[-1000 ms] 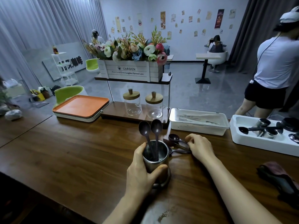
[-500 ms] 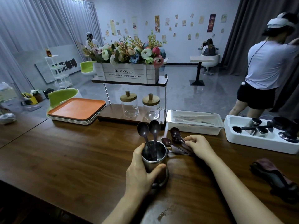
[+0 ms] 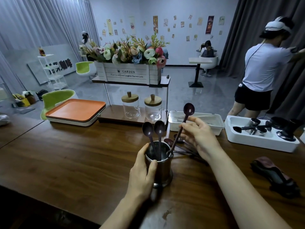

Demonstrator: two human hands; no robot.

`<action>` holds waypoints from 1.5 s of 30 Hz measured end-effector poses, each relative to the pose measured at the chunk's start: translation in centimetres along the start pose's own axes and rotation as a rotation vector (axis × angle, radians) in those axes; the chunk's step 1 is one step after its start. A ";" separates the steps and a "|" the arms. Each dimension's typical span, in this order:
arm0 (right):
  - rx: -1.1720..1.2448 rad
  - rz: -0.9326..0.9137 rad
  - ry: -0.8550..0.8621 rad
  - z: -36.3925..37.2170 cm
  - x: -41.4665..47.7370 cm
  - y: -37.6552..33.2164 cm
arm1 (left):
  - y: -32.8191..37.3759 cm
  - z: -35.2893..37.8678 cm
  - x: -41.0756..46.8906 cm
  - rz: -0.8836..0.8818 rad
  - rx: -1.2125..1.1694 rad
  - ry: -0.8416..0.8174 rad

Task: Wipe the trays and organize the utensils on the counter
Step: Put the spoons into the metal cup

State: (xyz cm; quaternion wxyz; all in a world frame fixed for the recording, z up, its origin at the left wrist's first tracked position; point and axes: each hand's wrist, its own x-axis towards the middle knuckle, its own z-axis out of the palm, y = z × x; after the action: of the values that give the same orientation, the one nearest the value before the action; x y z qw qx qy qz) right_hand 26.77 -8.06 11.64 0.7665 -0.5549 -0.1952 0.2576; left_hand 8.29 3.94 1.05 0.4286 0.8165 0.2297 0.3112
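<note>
Left hand [image 3: 142, 176] grips metal cup [image 3: 163, 167]; right hand [image 3: 198, 137] pinches spoon [image 3: 185, 118], handle at cup rim.

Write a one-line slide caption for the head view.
Left hand grips a round steel utensil cup; right hand pinches a dark brown long-handled spoon at its rim.

Upright steel cup [image 3: 163, 167] holds two dark spoons [image 3: 159, 128]; a third spoon [image 3: 185, 119] tilts at its rim.

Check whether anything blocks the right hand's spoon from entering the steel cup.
Nothing visible. The dark long-handled spoon reaches the open rim of the round steel cup; two spoons inside stand toward its left.
</note>
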 end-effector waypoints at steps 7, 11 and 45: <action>-0.240 -0.154 0.076 2.0 -1.1 1.8 | 0.1 -0.3 -0.1 0.010 -0.064 0.008; -0.462 -0.146 -0.006 2.2 -1.6 3.4 | 0.0 -0.2 -0.1 0.018 -0.081 0.017; -1.134 -0.055 0.254 -5.9 1.5 9.1 | -0.7 0.7 -0.1 0.142 -0.031 0.142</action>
State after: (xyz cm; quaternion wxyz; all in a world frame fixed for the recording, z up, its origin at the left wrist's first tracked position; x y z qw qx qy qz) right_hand 29.75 -9.27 1.19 0.3733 -0.9001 -0.2234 0.0243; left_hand 8.61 3.89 0.15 0.4007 0.7998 0.1961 0.4016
